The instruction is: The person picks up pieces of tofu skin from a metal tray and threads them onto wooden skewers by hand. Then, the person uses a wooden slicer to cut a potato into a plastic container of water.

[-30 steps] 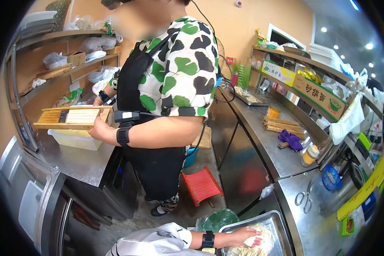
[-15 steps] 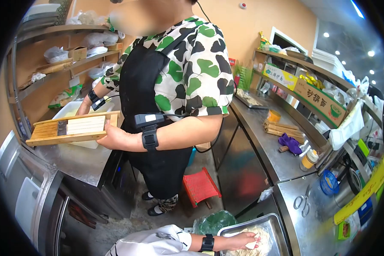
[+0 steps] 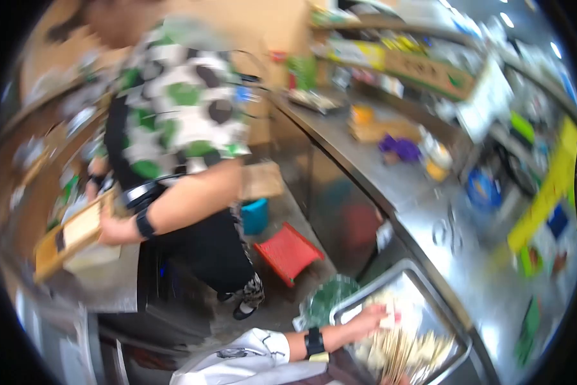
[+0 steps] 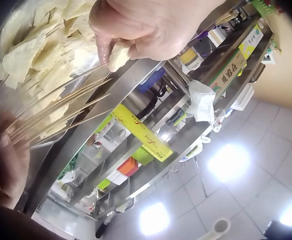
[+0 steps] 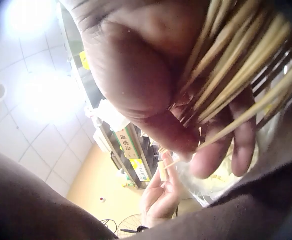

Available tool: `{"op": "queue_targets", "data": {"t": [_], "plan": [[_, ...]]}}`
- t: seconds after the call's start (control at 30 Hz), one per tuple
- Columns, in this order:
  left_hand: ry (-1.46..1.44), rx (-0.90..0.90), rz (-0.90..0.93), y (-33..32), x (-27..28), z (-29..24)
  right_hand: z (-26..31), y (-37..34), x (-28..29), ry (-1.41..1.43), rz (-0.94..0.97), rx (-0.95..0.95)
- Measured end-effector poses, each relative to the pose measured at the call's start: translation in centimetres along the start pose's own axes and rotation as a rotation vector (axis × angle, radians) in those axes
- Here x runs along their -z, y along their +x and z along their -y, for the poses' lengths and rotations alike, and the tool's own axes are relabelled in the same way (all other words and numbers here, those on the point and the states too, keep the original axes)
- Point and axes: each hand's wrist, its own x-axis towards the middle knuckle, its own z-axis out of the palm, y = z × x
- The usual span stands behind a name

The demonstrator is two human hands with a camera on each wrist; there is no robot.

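Observation:
My left hand (image 3: 365, 323) reaches over the metal tray (image 3: 466, 343). In the left wrist view its thumb and fingers pinch a small folded pale piece (image 4: 119, 57), like tofu skin. My right hand (image 5: 136, 75) grips a bundle of bamboo skewers (image 5: 236, 65); one skewer (image 5: 251, 117) sticks out between thumb and fingers, its tip at the folded piece (image 5: 162, 171) in that view. At the lower edge of the head view the skewers (image 3: 396, 350) fan over the tray. Loose pale sheets (image 4: 28, 57) lie in clear plastic beneath them.
Another person in a black apron (image 3: 202, 253) stands at the left, holding a wooden slicer (image 3: 76, 232). A red stool (image 3: 289, 252) and a green bag (image 3: 330, 298) are on the floor. Scissors (image 3: 447, 234) and a purple cloth (image 3: 400, 149) lie on the right counter.
The head view has swung right and down, bringing the skewers and more of the tray into sight. The other person's slicer is tilted more steeply. My left hand still pinches the pale piece.

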Motion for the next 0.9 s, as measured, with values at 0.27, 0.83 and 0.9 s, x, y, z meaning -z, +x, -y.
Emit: {"op": "queue_targets", "data": {"t": [0.27,0.83,0.9], "plan": [[-0.03,0.037,-0.103,-2.1,-2.3,-2.4,-1.5,0.0,-1.1,0.361,0.04,0.338],[-0.017,0.037,-0.03,-2.0,-2.9,-0.9,-2.5,0.6,-0.2,0.381,0.083,0.364],[0.002,0.029,-0.032,-2.0,-3.0,-1.2,-2.2,0.5,-0.4,0.397,0.076,0.35]]}}
